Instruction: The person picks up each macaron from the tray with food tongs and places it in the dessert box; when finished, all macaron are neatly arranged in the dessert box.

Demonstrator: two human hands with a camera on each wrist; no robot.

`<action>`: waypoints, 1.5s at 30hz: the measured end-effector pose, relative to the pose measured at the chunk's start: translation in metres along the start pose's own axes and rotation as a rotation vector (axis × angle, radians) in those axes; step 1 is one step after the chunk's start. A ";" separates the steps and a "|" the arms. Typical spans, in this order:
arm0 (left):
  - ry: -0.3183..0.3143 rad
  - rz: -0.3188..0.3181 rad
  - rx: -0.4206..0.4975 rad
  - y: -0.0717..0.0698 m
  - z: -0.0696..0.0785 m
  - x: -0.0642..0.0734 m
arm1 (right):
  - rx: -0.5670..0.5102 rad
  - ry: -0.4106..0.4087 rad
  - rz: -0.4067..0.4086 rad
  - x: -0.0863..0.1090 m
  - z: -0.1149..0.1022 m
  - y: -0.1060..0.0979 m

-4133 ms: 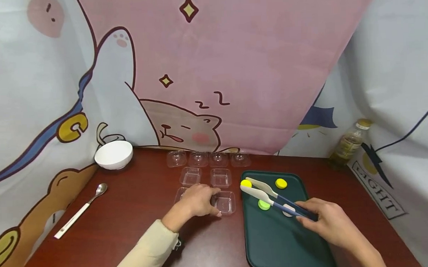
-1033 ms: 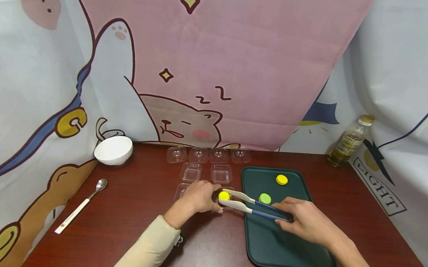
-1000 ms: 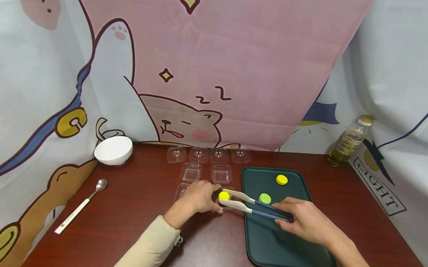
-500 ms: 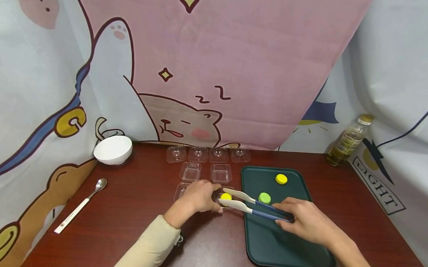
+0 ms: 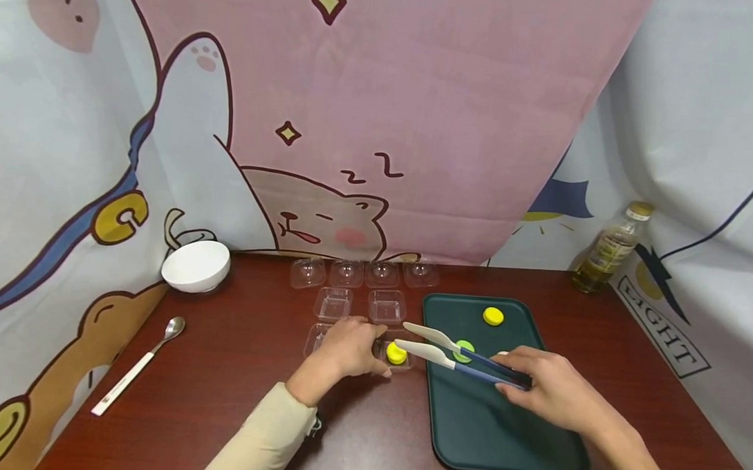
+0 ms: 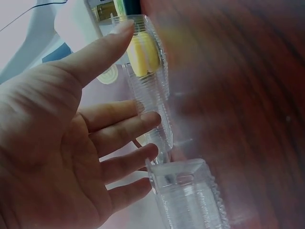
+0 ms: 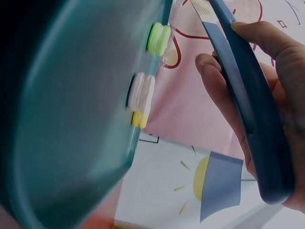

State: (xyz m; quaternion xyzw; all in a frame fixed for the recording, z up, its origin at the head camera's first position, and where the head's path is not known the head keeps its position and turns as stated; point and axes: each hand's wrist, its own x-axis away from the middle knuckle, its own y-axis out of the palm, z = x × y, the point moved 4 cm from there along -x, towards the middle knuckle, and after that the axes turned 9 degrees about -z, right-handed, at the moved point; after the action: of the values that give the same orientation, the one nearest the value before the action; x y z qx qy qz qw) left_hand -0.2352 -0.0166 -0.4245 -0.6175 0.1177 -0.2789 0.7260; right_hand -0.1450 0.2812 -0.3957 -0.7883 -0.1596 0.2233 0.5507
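Note:
In the head view, my left hand (image 5: 349,346) reaches over a clear plastic container (image 5: 408,360), its thumb and fingers near the rim; the left wrist view shows the fingers fairly straight. Inside that container lies a yellow macaron (image 5: 396,353). My right hand (image 5: 550,388) holds the tongs (image 5: 475,374) by their blue handle. Their pale tips are spread apart, just right of the yellow macaron, gripping nothing. A green macaron (image 5: 463,351) and another yellow macaron (image 5: 493,317) sit on the dark green tray (image 5: 483,432). A pale macaron (image 7: 141,90) shows in the right wrist view.
More clear containers (image 5: 333,303) stand behind the left hand, and a row of clear domed lids (image 5: 347,273) lies at the back. A white bowl (image 5: 196,267) and a long-handled spoon (image 5: 138,368) are at left. An oil bottle (image 5: 610,247) stands back right.
A yellow macaron has gone from the tray into the container with the tongs. The tongs have since let it go, spread, and drawn back rightward. The left hand stays by the container.

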 end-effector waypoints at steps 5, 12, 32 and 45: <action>-0.011 -0.010 0.005 -0.002 0.000 0.000 | -0.001 0.051 -0.010 0.002 0.009 -0.006; -0.021 -0.041 0.012 -0.001 0.002 0.000 | 0.015 0.156 -0.028 0.006 0.022 -0.013; 0.008 -0.026 -0.019 0.001 0.002 0.002 | 0.096 0.258 0.045 0.022 0.048 -0.037; 0.026 -0.006 -0.015 0.000 0.000 0.003 | 0.109 0.371 0.021 0.036 0.073 -0.043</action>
State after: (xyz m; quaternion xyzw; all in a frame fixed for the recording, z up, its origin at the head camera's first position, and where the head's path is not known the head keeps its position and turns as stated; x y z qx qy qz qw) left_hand -0.2322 -0.0182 -0.4243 -0.6195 0.1276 -0.2881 0.7190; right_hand -0.1531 0.3718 -0.3831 -0.7865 -0.0350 0.0883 0.6103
